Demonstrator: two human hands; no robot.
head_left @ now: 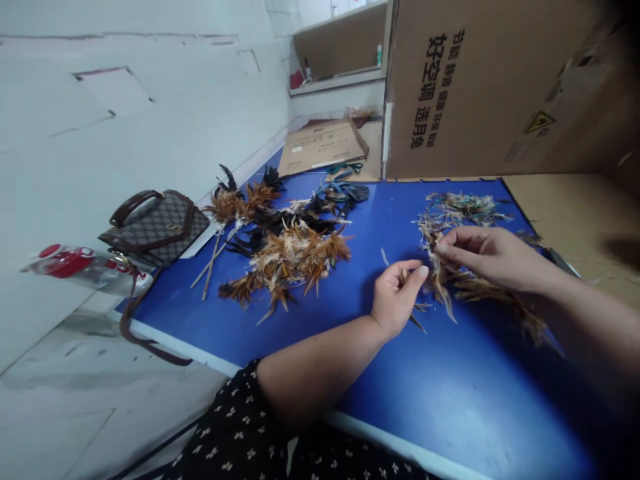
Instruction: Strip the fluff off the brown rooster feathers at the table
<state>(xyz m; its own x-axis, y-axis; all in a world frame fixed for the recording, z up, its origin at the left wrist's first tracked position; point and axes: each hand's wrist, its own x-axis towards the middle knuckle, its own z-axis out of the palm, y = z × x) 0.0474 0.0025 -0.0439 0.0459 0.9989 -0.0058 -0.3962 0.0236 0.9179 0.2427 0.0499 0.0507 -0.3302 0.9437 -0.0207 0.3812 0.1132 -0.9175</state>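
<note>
Far out to the left of both grips, a plastic bottle (85, 267) with a red label lies on its side at the edge of the blue table (425, 393); just beside it stands a brown patterned handbag (155, 227), its strap hanging over the table's edge. Nearer, though well apart from the left grip, lies a heap of feather bunches (290, 253) in rust, cream and black, some with thin sticks (213, 263) poking out; behind them lies a flat carton (323, 143).

The left hand (397, 293) rests on the table; its grip is curled in on a few small feathers (404, 273), with the thumb stretched toward the other hand. Just to the right, the right hand (483, 257) hovers a little higher; its grip is pressed together, thumb and fingertips pinching the top of a feather tuft (443, 290) that hangs down to the table between the two hands. Beyond that grip, loose feathers (463, 207) are spread over the table; behind them stands a large cardboard box (490, 87) with black printing.
</note>
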